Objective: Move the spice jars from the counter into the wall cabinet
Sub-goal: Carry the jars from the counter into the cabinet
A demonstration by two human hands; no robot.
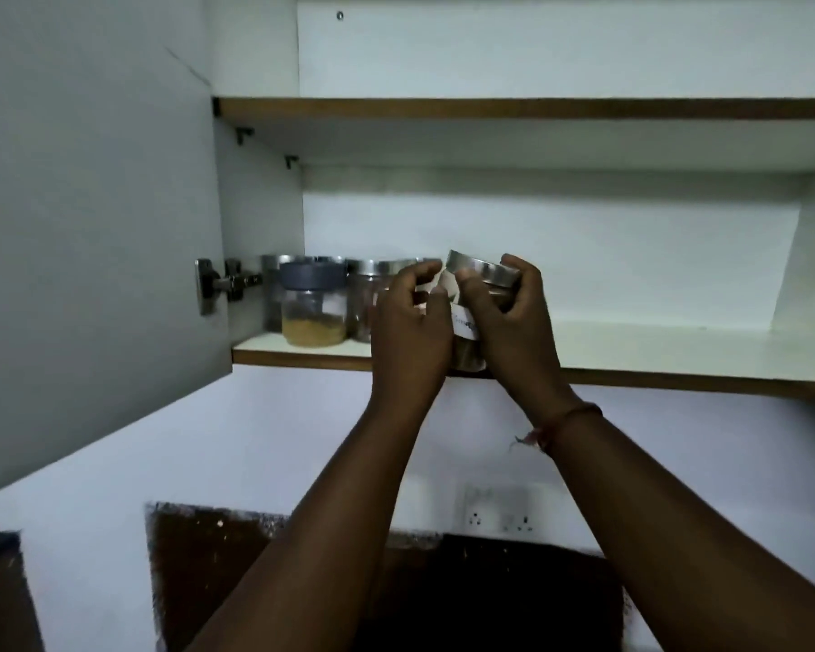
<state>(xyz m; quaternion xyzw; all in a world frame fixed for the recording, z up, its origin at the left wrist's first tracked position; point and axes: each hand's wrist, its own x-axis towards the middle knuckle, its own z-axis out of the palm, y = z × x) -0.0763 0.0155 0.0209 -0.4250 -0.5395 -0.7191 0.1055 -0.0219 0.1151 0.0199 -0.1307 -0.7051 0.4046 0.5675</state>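
A glass spice jar (pixel 467 343) with a steel lid and a white label is tilted at the front edge of the wall cabinet's lower shelf (pixel 655 355). My right hand (pixel 509 317) grips it around the lid and side. My left hand (pixel 410 331) rests curled against the jar's left side, fingers by the label. On the shelf's left end stand a grey-lidded jar (pixel 311 303) with yellow contents and steel-lidded jars (pixel 372 294) behind my left hand, partly hidden.
The cabinet door (pixel 90 204) hangs open at the left, its hinge (pixel 222 284) beside the jars. An upper shelf (pixel 537 108) spans above. Below are a white wall with a socket plate (pixel 502 510) and a dark counter (pixel 443 595).
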